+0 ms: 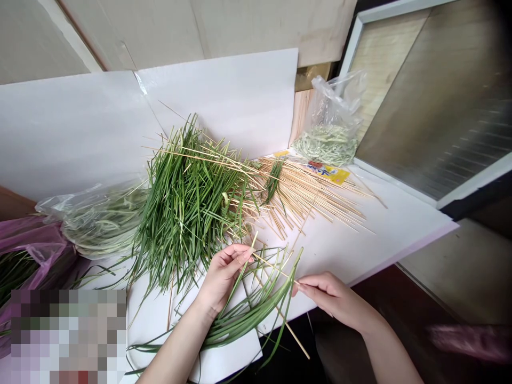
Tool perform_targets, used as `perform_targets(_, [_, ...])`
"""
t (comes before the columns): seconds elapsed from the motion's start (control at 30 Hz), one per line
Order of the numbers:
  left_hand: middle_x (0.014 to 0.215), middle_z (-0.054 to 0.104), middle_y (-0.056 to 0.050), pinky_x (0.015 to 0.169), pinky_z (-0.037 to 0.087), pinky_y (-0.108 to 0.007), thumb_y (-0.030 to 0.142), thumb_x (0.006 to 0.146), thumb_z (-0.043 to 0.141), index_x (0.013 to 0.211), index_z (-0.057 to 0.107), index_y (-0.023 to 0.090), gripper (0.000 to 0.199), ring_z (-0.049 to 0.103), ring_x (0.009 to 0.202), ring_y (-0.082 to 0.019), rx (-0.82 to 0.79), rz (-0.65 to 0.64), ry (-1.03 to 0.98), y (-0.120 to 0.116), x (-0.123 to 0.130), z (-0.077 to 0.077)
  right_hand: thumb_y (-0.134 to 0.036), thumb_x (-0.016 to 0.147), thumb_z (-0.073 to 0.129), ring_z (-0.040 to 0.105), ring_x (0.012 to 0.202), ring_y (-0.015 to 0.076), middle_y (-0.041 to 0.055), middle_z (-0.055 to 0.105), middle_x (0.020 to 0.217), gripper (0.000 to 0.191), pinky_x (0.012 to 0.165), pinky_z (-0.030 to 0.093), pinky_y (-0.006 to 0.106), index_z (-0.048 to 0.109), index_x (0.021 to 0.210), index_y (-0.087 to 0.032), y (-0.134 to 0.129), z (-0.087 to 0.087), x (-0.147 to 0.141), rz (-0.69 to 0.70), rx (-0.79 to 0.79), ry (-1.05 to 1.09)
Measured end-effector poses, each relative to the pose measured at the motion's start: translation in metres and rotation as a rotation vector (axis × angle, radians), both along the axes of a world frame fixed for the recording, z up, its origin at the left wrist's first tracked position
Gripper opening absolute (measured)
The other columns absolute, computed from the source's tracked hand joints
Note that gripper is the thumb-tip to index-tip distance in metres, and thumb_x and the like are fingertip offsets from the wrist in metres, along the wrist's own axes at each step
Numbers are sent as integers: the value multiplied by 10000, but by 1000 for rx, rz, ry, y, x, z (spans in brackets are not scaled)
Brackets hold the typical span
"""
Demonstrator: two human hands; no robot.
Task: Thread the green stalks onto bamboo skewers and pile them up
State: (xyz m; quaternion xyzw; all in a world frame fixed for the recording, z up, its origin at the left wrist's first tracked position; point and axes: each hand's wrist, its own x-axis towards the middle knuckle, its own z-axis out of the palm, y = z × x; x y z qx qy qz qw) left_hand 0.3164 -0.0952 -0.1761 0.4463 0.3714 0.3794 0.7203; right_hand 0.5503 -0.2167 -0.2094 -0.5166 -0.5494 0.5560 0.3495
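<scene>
Near the table's front edge, my left hand (pixel 224 276) pinches a green chive stalk (pixel 255 240) between thumb and fingers, its pale end pointing up. To the right, my right hand (pixel 334 300) grips a thin bamboo skewer (pixel 274 268) by one end; its other end reaches my left fingertips. Several long chives (pixel 244 326) curve below the hands and up to the skewer; whether they are pierced by it I cannot tell. Another skewer (pixel 296 337) slants beneath, past the table edge. Behind my left hand lies a large heap of chives (pixel 184 208).
Many loose skewers (pixel 308 194) spread behind my hands, with a yellow wrapper (pixel 336 174) beside them. A clear bag of pale green strips (pixel 330 144) stands at the back right. Another clear bag (pixel 108 218) and a purple bag (pixel 36 245) lie left. A framed panel (pixel 436 96) borders the right.
</scene>
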Motion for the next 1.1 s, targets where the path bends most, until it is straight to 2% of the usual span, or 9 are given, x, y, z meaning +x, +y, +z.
perform_targets(0.4, [718,678,-17,713,449,-200,317,702,868,800,779,153,210,570,695,-101,-6,4,21,-1,2,-1,-475,1062,468,257,517,114,-66,225,590,422,461,167,250,725,937,-165,0,5,-2,-13,14,-25])
perform_targets(0.6, [711,677,-12,717,447,-199,318,682,878,804,787,159,220,571,702,-103,14,65,2,1,-1,3,-493,1050,466,272,492,122,-65,233,565,451,450,170,250,744,997,-141,0,6,-2,-17,-7,-24])
perform_targets(1.1, [715,680,-14,737,454,-214,324,692,871,784,783,157,210,577,707,-109,10,32,31,-1,2,1,-504,1054,466,283,505,123,-66,238,570,451,465,178,247,740,975,-155,1,4,-1,-10,11,-28])
